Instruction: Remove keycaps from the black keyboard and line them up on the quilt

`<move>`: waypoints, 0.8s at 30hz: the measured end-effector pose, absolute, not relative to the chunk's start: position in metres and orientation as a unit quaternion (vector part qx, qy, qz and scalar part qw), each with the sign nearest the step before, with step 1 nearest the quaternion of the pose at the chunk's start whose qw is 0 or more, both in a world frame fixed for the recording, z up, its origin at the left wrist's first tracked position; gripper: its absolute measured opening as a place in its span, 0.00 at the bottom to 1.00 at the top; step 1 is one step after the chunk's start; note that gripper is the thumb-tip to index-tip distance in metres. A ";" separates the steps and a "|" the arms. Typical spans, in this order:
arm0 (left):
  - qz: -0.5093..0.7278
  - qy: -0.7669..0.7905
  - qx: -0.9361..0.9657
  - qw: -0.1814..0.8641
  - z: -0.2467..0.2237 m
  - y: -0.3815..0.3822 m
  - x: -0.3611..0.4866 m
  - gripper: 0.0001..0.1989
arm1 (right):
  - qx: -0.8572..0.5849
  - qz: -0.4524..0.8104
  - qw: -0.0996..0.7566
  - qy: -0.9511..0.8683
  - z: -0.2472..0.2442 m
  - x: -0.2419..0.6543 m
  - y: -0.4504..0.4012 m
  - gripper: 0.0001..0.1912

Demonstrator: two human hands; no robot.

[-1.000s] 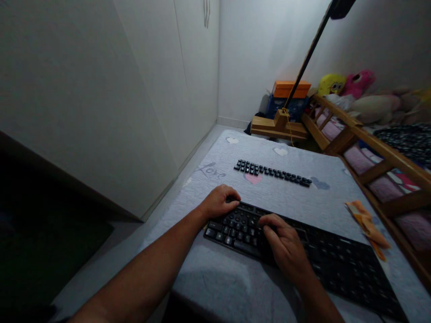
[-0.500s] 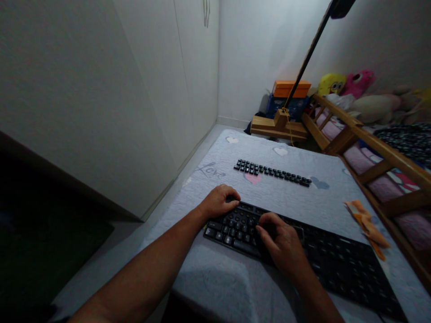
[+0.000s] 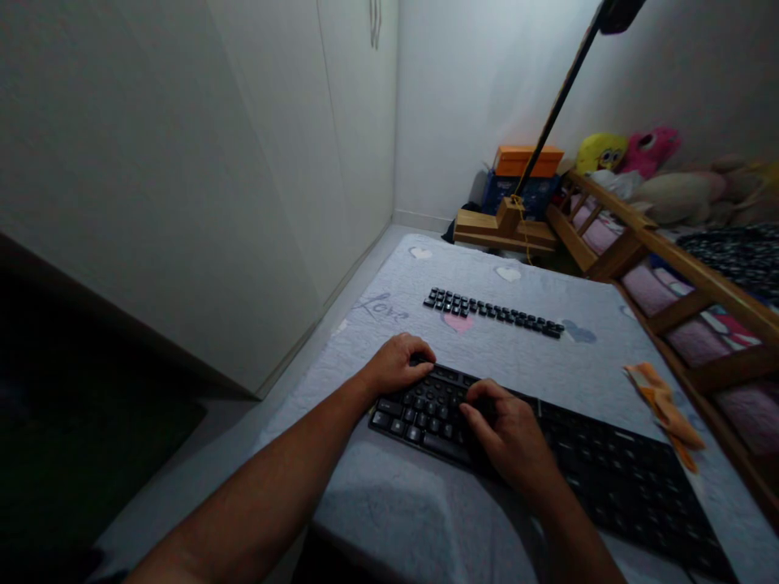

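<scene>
So, the black keyboard [image 3: 600,466] is lying at a slant on the near part of the cloth-covered counter [image 3: 548,369], both hands at its left half. Left hand [image 3: 398,363] has its grip closed on the far left corner, thumb along the edge. Right hand [image 3: 508,426] is over the middle keys, thumb and forefinger bent toward each other, but honestly can't tell if that grip's got anything in it. Loose black keycaps [image 3: 447,302] sit in rows beyond the keyboard, and some crumpled orange cloth [image 3: 666,405] lies near its right end.
</scene>
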State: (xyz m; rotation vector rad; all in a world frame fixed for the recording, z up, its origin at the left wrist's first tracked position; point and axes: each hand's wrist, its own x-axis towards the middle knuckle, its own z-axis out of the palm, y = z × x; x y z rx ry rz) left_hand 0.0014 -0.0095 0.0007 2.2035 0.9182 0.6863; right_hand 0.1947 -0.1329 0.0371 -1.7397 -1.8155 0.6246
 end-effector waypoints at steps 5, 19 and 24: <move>0.262 0.352 0.840 0.321 0.001 -0.010 0.002 0.06 | -0.642 0.227 0.278 -0.677 0.035 0.196 -0.132 0.05; 0.262 0.349 0.842 0.318 0.002 -0.010 0.002 0.07 | -0.626 0.188 0.272 -0.706 0.026 0.197 -0.129 0.03; 0.263 0.349 0.842 0.318 -0.001 -0.010 0.001 0.07 | -0.625 0.182 0.269 -0.709 0.025 0.196 -0.130 0.03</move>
